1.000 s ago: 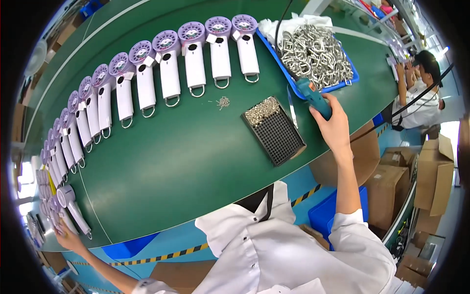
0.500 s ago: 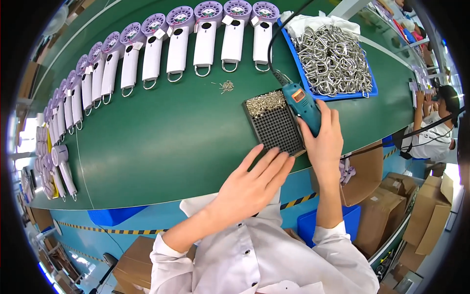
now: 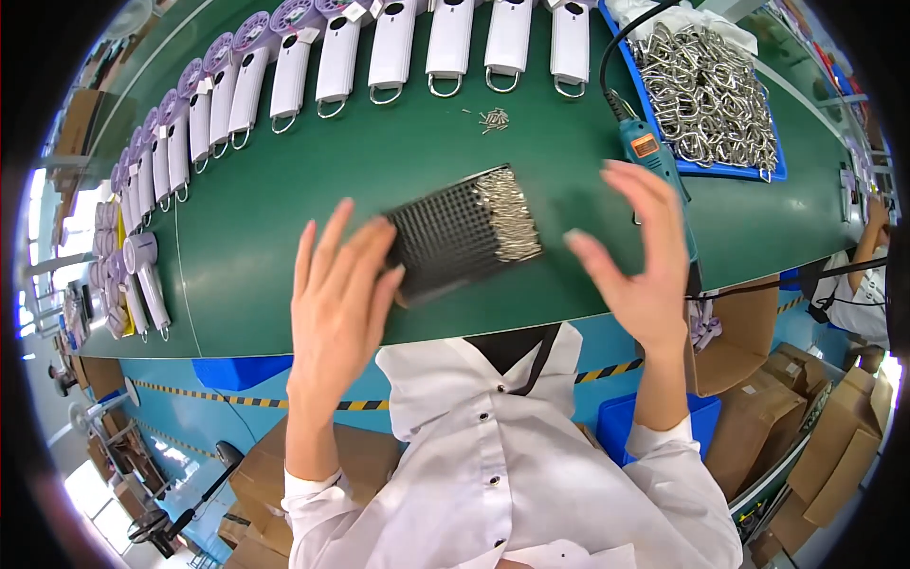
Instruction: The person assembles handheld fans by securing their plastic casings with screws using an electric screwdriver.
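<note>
A black perforated tray (image 3: 441,232) lies slantwise on the green table, blurred by motion. Upright screws (image 3: 512,216) fill its right end; the other holes look bare. My left hand (image 3: 339,299) is open at the tray's left end, its thumb and index finger against the edge and the other fingers stretched out. To the right of the tray, my right hand (image 3: 645,261) is open and holds nothing, thumb and fingers apart. Just beyond it a teal electric screwdriver (image 3: 646,144) rests on the table, its lower part partly hidden by the hand.
White-and-purple handheld fans (image 3: 391,45) with metal loops line the far and left side. A blue bin (image 3: 779,156) full of metal carabiners (image 3: 711,100) stands at the far right. Loose screws (image 3: 494,119) lie beyond the tray. Cardboard boxes (image 3: 744,408) stand below the right edge.
The tray has turned about a quarter and shifted left, its screws now at the right end. My right hand has let go of the screwdriver. My left hand has moved left with the tray.
</note>
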`<state>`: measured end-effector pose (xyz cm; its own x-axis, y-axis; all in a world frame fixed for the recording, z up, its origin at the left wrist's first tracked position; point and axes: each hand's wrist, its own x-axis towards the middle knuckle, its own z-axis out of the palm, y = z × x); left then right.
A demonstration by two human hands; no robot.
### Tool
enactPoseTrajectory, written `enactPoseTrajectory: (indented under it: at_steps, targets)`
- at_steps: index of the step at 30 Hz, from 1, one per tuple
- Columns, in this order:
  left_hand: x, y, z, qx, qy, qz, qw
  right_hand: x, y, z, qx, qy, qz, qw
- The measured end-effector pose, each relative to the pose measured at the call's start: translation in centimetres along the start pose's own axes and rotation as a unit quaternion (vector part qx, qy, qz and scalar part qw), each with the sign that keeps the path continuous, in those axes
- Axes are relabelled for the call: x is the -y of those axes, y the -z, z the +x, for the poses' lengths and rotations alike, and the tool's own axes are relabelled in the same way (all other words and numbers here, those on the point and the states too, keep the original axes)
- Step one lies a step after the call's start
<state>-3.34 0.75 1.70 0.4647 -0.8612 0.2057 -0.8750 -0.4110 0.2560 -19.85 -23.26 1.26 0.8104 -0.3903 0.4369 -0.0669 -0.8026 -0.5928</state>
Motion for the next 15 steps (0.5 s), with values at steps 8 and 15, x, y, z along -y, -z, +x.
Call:
enactPoseTrajectory:
  at_steps: [8, 15]
  targets:
    - [-3.7, -1.1, 3.3, 0.030, -0.063, -0.119, 0.990, 0.6, -5.6, 2.1, 0.190, -0.007, 0.134, 0.973]
    - [-2.9, -3.1, 3.5, 0.096, -0.066, -0.058, 0.991, 0.7, -6.7, 2.2, 0.172, -0.025, 0.109, 0.979]
